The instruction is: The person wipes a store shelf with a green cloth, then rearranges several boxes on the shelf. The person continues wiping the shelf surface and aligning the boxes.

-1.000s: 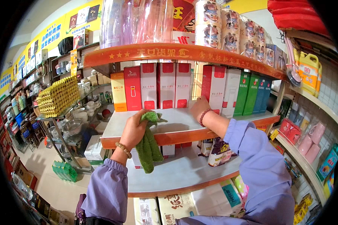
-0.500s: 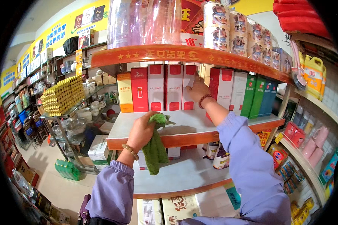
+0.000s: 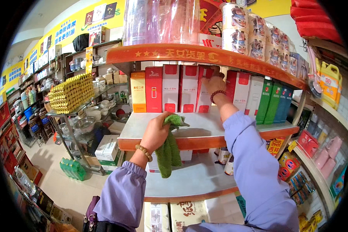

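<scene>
My left hand is closed around a bunched green cloth, which hangs down in front of the upper shelf's edge. Further in, my right hand has its fingers at the upper right edge of a red and white box, which leans slightly. The fingertips are partly hidden behind the box's top. To its left stand another red and white box, a similar box, a red box and an orange box. Right of my hand is a further red and white box.
Green boxes and blue boxes fill the shelf's right end. Overhead, the red top board carries wrapped paper rolls. Stacked yellow egg trays stand at left. Yellow jugs sit on the right-hand rack.
My right hand has moved up and in at the red and white box, which now tilts a little. The cloth stays in my left hand. The view has shifted slightly.
</scene>
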`<state>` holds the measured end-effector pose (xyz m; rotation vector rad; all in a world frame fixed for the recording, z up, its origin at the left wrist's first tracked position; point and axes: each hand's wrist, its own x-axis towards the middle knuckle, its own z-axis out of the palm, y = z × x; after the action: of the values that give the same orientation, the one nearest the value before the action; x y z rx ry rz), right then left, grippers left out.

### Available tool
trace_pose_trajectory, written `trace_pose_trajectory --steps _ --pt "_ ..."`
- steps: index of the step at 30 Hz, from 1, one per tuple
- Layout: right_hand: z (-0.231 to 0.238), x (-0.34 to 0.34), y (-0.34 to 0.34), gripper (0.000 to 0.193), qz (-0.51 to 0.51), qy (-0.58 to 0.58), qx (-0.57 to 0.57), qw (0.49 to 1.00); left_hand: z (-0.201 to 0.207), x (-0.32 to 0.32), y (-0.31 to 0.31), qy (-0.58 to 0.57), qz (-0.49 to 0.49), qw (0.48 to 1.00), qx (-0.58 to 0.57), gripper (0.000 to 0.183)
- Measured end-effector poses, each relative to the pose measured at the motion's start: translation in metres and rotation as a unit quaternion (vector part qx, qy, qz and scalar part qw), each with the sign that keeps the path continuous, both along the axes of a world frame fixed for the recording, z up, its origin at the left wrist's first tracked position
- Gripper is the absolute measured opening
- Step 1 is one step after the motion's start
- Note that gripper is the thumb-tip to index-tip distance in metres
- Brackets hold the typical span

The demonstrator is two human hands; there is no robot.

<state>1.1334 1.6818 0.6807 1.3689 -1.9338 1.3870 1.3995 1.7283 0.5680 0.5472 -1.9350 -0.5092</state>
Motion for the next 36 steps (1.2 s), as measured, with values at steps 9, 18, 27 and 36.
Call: trace_pose_trajectory --steps 9,18,27,36 --pt "-0.053 0.037 0.073 0.081 0.058 -0.019 -0.225 0.972 -0.004 0.001 -0.004 0.034 -0.021 0.999 -0.002 0.032" --pt "-0.086 0.064 0.141 0.086 0.132 0.046 -0.236 0.962 0.077 -0.057 0.046 0.137 0.059 0.946 -0.286 0.049" --pt "-0.065 0.043 0.149 0.062 0.131 0.108 -0.256 0.952 0.051 -0.069 0.068 -0.016 -0.05 0.927 -0.371 0.05" --pt "0.011 0.035 0.14 0.064 0.025 0.133 -0.049 0.989 0.009 0.025 -0.047 0.098 0.077 0.992 -0.027 0.028"
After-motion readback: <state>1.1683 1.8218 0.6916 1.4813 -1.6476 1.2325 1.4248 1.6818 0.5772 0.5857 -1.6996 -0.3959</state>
